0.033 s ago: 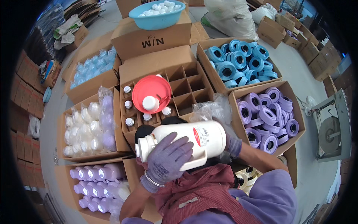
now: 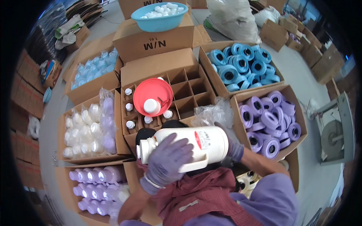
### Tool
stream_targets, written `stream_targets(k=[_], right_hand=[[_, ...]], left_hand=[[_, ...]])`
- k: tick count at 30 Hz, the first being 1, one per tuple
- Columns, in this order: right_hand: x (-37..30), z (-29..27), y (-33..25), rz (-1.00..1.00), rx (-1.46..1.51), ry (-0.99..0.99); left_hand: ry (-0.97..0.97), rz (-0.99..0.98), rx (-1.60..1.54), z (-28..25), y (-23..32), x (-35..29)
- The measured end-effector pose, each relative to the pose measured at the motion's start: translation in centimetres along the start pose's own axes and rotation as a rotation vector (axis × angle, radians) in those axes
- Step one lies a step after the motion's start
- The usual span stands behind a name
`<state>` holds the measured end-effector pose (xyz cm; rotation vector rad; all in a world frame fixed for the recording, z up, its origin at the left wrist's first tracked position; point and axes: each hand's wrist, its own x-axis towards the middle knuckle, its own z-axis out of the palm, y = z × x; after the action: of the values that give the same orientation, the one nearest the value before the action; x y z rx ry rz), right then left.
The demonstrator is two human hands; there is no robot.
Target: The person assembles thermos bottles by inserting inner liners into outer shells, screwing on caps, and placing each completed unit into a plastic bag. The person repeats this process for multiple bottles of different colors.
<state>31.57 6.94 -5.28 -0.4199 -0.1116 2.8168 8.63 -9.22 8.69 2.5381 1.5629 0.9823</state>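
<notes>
A white vacuum flask (image 2: 188, 141) with a side handle and a red oval label lies on its side across my lap, its capped neck to the left. My left hand (image 2: 169, 154), in a grey-purple glove, grips it near the neck with the fingers laid over the body. At the base end, my right hand (image 2: 236, 148), gloved too, supports the flask; its fingers are mostly hidden behind it. Just beyond, a red round tray (image 2: 145, 88) holding a white cap (image 2: 151, 107) and small dark pieces rests on a divided carton (image 2: 181, 121).
White-capped bottles stand in some carton cells. Clear plastic bags (image 2: 215, 113) lie at its near right corner. Boxes of blue rings (image 2: 241, 64) and purple rings (image 2: 270, 118) stand right; boxes of wrapped white parts (image 2: 85, 128) and purple bottles (image 2: 96, 192) stand left. A blue basin (image 2: 158, 23) holds white caps.
</notes>
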Motion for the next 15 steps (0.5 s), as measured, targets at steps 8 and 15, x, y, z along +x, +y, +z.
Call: stream_targets(k=[8, 15], right_hand=[[-0.2, 7.7, -0.5, -0.509, -1.164, 0.060], [2.9, 13.4, 1.0, -0.304, -1.175, 0.222]], left_hand=[[0.380, -1.059, -0.970, 2.4, -2.6, -4.1], [0.430, -0.788, -0.702, 0.5, -4.0, -6.6]])
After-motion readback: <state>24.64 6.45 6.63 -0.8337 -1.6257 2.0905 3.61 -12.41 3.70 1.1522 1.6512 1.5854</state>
